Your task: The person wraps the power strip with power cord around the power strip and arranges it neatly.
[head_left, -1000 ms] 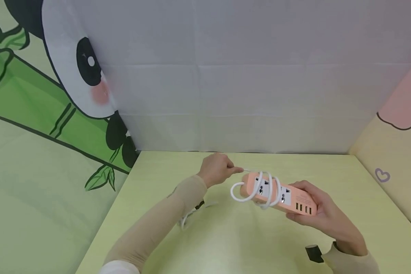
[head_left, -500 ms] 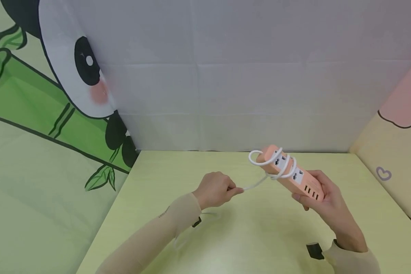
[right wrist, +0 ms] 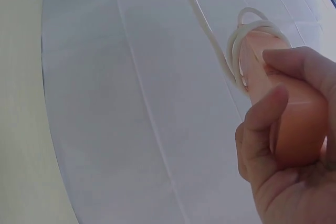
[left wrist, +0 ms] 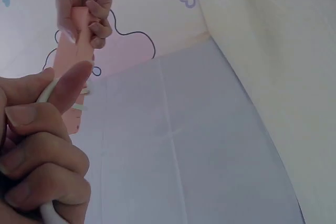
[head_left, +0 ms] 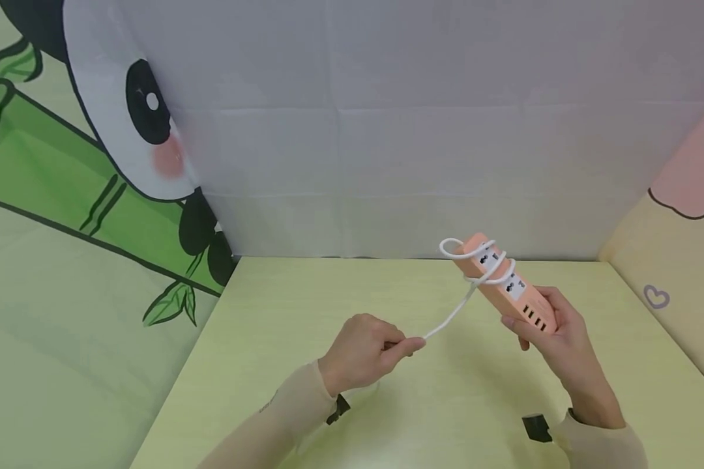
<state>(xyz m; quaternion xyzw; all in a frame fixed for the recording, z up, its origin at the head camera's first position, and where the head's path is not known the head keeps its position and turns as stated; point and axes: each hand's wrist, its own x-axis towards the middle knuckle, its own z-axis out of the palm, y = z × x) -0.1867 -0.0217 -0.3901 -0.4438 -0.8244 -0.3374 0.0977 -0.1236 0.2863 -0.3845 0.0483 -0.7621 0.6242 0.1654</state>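
The peach power strip (head_left: 504, 298) is held up in the air above the right half of the counter (head_left: 270, 312), its long axis slanting in the head view from upper left, at the far end, to lower right, at the near end. The face with the sockets is turned up toward the head camera; the row of USB ports lies at the near end, by the right hand (head_left: 569, 345). That hand's fingers are curled round this end, with the thumb along one side. White cord (head_left: 448, 321) loops round the far end, then runs down and leftward to the left hand (head_left: 366, 352), whose thumb and forefinger pinch it while the other fingers curl in.

The counter is pale yellow-green, and its back edge meets a greyish-white sheet (head_left: 387, 163) marked by straight creases. On the left stands a panel (head_left: 29, 273) printed with a panda and green bamboo; on the right, a cream panel (head_left: 686, 273) bears a pink patch (head_left: 692, 182).
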